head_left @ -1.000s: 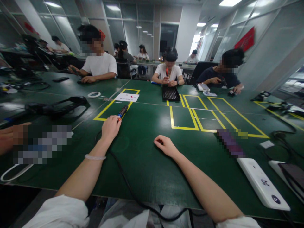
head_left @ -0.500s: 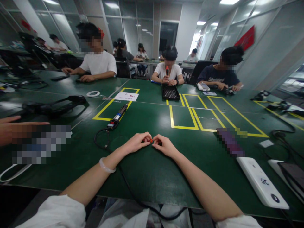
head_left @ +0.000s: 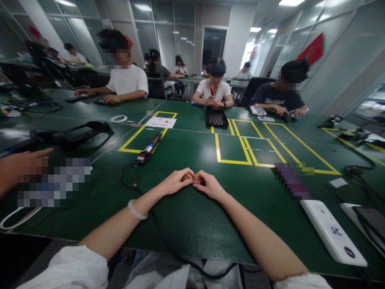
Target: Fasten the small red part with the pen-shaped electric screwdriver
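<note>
My left hand (head_left: 178,181) and my right hand (head_left: 209,184) meet fingertip to fingertip just above the green table (head_left: 198,224). Between the pinched fingers shows a small orange-red piece (head_left: 194,181), mostly hidden, so its kind cannot be made out. Both hands are closed on it. Ahead and to the left of my left hand lies a black and silver electric screwdriver (head_left: 149,147), its black cable (head_left: 161,230) running under my left wrist and off the front edge.
Yellow tape outlines (head_left: 234,161) mark the table. A white power bank (head_left: 333,230) lies right, beside a blurred phone (head_left: 291,180). A co-worker's hand (head_left: 18,168) reaches in from the left. Across the table a person works over a black tray (head_left: 216,117).
My fingertips have drawn slightly closer together, covering more of the orange-red piece. At the left, the co-worker's hand has pulled back a little toward the left edge.
</note>
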`<action>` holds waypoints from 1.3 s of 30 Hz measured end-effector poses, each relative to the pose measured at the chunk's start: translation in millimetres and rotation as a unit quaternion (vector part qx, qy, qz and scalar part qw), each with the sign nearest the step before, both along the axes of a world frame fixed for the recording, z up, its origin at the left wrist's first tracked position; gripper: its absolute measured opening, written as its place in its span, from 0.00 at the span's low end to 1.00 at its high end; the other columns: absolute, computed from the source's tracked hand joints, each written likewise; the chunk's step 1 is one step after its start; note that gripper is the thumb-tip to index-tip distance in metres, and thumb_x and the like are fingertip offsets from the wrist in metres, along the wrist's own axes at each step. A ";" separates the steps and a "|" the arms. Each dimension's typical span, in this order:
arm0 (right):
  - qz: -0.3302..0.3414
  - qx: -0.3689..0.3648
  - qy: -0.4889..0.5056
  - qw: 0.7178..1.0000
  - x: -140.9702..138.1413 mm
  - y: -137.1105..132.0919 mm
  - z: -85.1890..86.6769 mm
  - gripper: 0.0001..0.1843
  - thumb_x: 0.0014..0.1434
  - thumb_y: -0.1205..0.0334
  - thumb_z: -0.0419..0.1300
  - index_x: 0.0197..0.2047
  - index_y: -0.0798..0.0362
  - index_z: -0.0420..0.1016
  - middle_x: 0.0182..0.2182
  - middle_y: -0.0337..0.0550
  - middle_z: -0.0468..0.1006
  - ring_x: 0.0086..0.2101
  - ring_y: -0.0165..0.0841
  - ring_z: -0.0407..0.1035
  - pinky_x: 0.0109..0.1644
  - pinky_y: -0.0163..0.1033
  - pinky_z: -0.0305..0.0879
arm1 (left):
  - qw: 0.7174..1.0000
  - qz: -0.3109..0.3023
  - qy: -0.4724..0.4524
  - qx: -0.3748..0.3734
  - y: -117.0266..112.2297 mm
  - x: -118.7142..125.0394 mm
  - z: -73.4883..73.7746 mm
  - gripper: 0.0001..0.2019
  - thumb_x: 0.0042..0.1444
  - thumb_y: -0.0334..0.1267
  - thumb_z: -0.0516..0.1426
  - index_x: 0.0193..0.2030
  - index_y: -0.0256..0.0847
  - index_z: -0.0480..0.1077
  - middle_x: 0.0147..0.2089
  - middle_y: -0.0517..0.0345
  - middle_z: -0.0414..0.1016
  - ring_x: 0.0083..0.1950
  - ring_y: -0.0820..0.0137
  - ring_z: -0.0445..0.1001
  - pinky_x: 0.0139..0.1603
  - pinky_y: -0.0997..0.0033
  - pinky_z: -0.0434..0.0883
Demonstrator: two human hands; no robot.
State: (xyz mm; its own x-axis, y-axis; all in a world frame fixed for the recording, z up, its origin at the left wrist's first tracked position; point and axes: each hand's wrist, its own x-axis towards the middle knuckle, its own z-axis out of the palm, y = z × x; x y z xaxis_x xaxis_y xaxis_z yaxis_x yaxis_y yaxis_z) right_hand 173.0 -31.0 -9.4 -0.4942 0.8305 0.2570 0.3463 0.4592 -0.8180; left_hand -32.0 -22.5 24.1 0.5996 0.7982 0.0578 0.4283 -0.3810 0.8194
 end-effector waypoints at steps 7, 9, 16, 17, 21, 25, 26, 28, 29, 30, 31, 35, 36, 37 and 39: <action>-0.006 0.008 -0.009 1.000 -0.2 0.3 -3.5 0.07 0.58 0.63 0.60 0.41 0.52 0.68 0.32 0.38 0.75 0.32 0.29 0.69 0.39 0.35 0.65 | 1.000 -0.004 -0.020 -0.018 -0.2 0.3 -2.3 0.10 0.61 0.43 0.53 0.44 0.40 0.66 0.39 0.57 0.75 0.41 0.69 0.74 0.44 0.70 0.69; -0.003 0.006 -0.006 1.000 0.0 0.4 -3.8 0.06 0.58 0.63 0.60 0.40 0.52 0.68 0.32 0.38 0.75 0.31 0.29 0.69 0.38 0.35 0.65 | 1.000 -0.004 -0.020 -0.014 -0.4 0.0 -1.8 0.10 0.62 0.43 0.53 0.44 0.40 0.66 0.39 0.57 0.75 0.41 0.70 0.75 0.43 0.70 0.69; -0.031 -0.006 0.024 0.999 1.7 2.7 -3.7 0.07 0.58 0.60 0.60 0.37 0.52 0.66 0.28 0.35 0.72 0.29 0.28 0.68 0.36 0.34 0.65 | 0.999 -0.025 -0.010 0.042 -0.6 0.1 -1.0 0.11 0.59 0.41 0.57 0.47 0.41 0.66 0.44 0.56 0.74 0.46 0.69 0.75 0.50 0.68 0.69; -0.033 -0.009 0.024 0.999 2.0 2.9 -3.6 0.08 0.58 0.59 0.60 0.37 0.52 0.66 0.27 0.35 0.72 0.28 0.28 0.68 0.36 0.34 0.65 | 0.998 -0.024 -0.004 0.052 -0.5 0.2 -1.1 0.10 0.59 0.40 0.56 0.46 0.41 0.66 0.44 0.57 0.74 0.46 0.69 0.75 0.50 0.69 0.69; -0.022 -0.013 0.031 0.999 2.6 2.8 -2.6 0.09 0.58 0.59 0.61 0.39 0.52 0.66 0.28 0.35 0.72 0.29 0.28 0.68 0.36 0.34 0.65 | 0.998 -0.021 0.014 0.060 -0.6 0.5 -0.3 0.08 0.61 0.40 0.54 0.45 0.42 0.66 0.43 0.57 0.75 0.46 0.69 0.75 0.50 0.69 0.69; -0.016 -0.007 0.030 0.999 2.1 2.4 -0.6 0.08 0.58 0.60 0.61 0.39 0.53 0.67 0.28 0.35 0.72 0.29 0.28 0.68 0.37 0.34 0.64 | 0.999 -0.019 0.011 0.046 -2.0 0.4 1.3 0.09 0.63 0.42 0.52 0.46 0.42 0.66 0.44 0.57 0.76 0.47 0.69 0.75 0.49 0.70 0.69; -0.020 -0.006 0.029 0.999 2.0 2.5 -0.1 0.07 0.59 0.60 0.60 0.38 0.53 0.68 0.28 0.36 0.73 0.29 0.28 0.67 0.36 0.34 0.64 | 0.999 -0.019 0.010 0.044 -2.3 0.4 1.5 0.10 0.63 0.43 0.52 0.47 0.42 0.65 0.44 0.57 0.76 0.47 0.69 0.75 0.49 0.70 0.69; -0.025 -0.007 0.029 0.999 1.8 2.7 0.3 0.07 0.60 0.58 0.59 0.37 0.53 0.68 0.29 0.37 0.73 0.29 0.28 0.67 0.36 0.34 0.63 | 0.999 -0.019 0.017 0.045 -2.8 0.6 1.7 0.11 0.64 0.44 0.50 0.48 0.43 0.65 0.43 0.58 0.77 0.46 0.68 0.75 0.48 0.70 0.68; -0.026 -0.011 0.031 0.999 1.9 2.9 0.3 0.08 0.61 0.57 0.58 0.36 0.53 0.69 0.29 0.37 0.74 0.29 0.28 0.66 0.35 0.34 0.62 | 0.998 -0.019 0.025 0.049 -3.0 0.8 1.7 0.11 0.65 0.45 0.49 0.48 0.43 0.64 0.42 0.58 0.77 0.45 0.68 0.76 0.47 0.70 0.68; -0.028 -0.017 0.035 0.999 2.0 3.1 0.1 0.09 0.61 0.57 0.58 0.36 0.54 0.69 0.29 0.38 0.74 0.29 0.28 0.66 0.35 0.34 0.62 | 0.998 -0.017 0.034 0.057 -3.3 1.0 1.6 0.12 0.65 0.46 0.49 0.49 0.43 0.64 0.41 0.59 0.77 0.45 0.68 0.76 0.46 0.70 0.68; -0.030 -0.026 0.039 0.998 2.2 3.3 -0.2 0.09 0.62 0.56 0.57 0.36 0.54 0.69 0.29 0.38 0.74 0.28 0.28 0.66 0.35 0.34 0.61 | 0.997 -0.015 0.044 0.068 -3.5 1.3 1.4 0.12 0.65 0.46 0.49 0.49 0.43 0.64 0.41 0.59 0.77 0.44 0.68 0.76 0.46 0.70 0.68; -0.041 -0.063 0.059 0.995 2.6 4.3 -2.0 0.12 0.62 0.52 0.57 0.36 0.54 0.69 0.27 0.37 0.74 0.27 0.28 0.64 0.32 0.33 0.59 | 0.988 -0.003 0.080 0.132 -3.9 2.2 0.0 0.11 0.63 0.45 0.52 0.49 0.44 0.64 0.44 0.57 0.75 0.45 0.67 0.75 0.46 0.69 0.68; -0.039 -0.069 0.061 0.995 2.4 4.5 -2.4 0.13 0.62 0.52 0.57 0.36 0.54 0.69 0.26 0.37 0.74 0.27 0.28 0.64 0.32 0.33 0.59 | 0.985 -0.001 0.089 0.146 -3.7 2.2 -0.5 0.10 0.63 0.44 0.52 0.48 0.44 0.64 0.44 0.57 0.75 0.45 0.67 0.75 0.46 0.69 0.68; -0.035 -0.074 0.064 0.995 2.2 4.5 -2.8 0.13 0.62 0.52 0.57 0.36 0.54 0.69 0.27 0.37 0.74 0.27 0.28 0.64 0.32 0.33 0.59 | 0.983 0.001 0.096 0.157 -3.3 2.1 -1.0 0.10 0.63 0.44 0.51 0.47 0.44 0.64 0.44 0.57 0.75 0.45 0.67 0.75 0.46 0.69 0.68; -0.027 -0.082 0.083 0.993 1.5 4.6 -3.4 0.12 0.60 0.53 0.59 0.38 0.54 0.69 0.28 0.37 0.74 0.27 0.28 0.65 0.33 0.34 0.60 | 0.981 0.005 0.104 0.162 -2.3 1.4 -1.8 0.09 0.64 0.43 0.51 0.47 0.44 0.65 0.43 0.57 0.75 0.45 0.68 0.75 0.46 0.69 0.68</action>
State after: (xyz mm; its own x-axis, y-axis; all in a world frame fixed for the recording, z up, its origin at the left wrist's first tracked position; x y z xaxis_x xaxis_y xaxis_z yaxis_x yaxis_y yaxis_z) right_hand 174.6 -26.4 -12.8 -0.4107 0.8915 0.1911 0.2207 0.3006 -0.9279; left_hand -30.6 -24.8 22.4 0.6170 0.7642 0.1877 0.5781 -0.6021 0.5507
